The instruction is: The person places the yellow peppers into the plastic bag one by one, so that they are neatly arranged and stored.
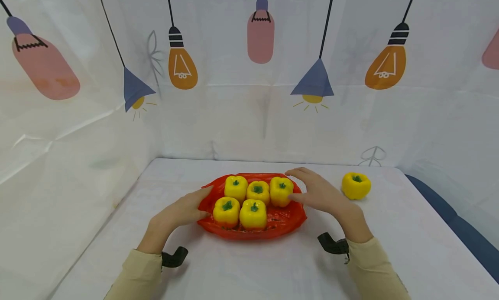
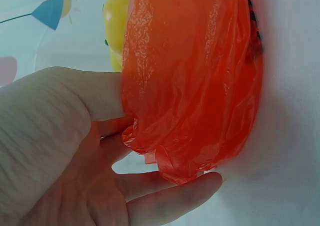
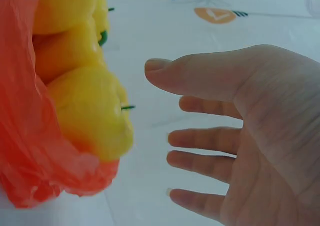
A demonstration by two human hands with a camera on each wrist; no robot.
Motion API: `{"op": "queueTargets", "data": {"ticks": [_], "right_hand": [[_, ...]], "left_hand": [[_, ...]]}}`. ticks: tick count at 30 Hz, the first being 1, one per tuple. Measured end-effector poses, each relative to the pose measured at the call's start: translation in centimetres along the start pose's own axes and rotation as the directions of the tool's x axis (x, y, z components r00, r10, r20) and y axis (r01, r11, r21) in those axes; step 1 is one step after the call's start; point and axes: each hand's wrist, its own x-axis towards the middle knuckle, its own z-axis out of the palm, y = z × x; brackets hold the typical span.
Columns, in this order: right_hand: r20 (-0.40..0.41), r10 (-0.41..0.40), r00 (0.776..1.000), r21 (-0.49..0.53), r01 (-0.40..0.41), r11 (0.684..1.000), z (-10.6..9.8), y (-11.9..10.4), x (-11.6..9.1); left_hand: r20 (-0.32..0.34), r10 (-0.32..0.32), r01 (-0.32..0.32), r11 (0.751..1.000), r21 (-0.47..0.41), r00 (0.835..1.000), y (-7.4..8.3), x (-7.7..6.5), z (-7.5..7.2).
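A red plastic bag (image 1: 286, 220) lies spread wide on the white table, with several yellow bell peppers (image 1: 253, 214) with green stems grouped in it. My left hand (image 1: 183, 208) holds the bag's left edge. In the left wrist view, the thumb goes in behind the crinkled red plastic (image 2: 190, 75), which hides its tip, while the other fingers lie outside and below. On the opposite side, my right hand (image 1: 321, 194) hovers by the rightmost pepper (image 1: 281, 191). The right wrist view shows its thumb and fingers (image 3: 205, 140) extended, apart from the bag and peppers, holding nothing.
One more yellow bell pepper (image 1: 356, 185) stands alone on the table (image 1: 249, 269), right of my right hand. White sheeting (image 1: 234, 118) printed with lamps hangs behind and to the left. Something dark blue (image 1: 460, 230) stands past the table's right edge.
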Motion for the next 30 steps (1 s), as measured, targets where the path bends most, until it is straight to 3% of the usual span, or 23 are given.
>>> {"op": "queueTargets", "data": {"ticks": [8, 24, 30], "right_hand": [[-0.049, 0.019, 0.999, -0.013, -0.019, 1.0, -0.6, 2.4, -0.1], [-0.102, 0.159, 0.982, -0.026, -0.162, 0.986, -2.8, 6.9, -1.4], [-0.158, 0.17, 0.973, -0.069, -0.183, 0.981, -3.1, 9.0, -1.8]], "left_hand": [[0.0, -0.006, 0.006, 1.0, 0.001, 1.0, 0.0, -0.1, 0.0], [0.004, -0.016, 0.016, 1.0, 0.001, 1.0, 0.2, 0.0, 0.1], [0.005, -0.017, 0.017, 1.0, -0.002, 1.0, 0.4, -0.2, 0.1]]}}
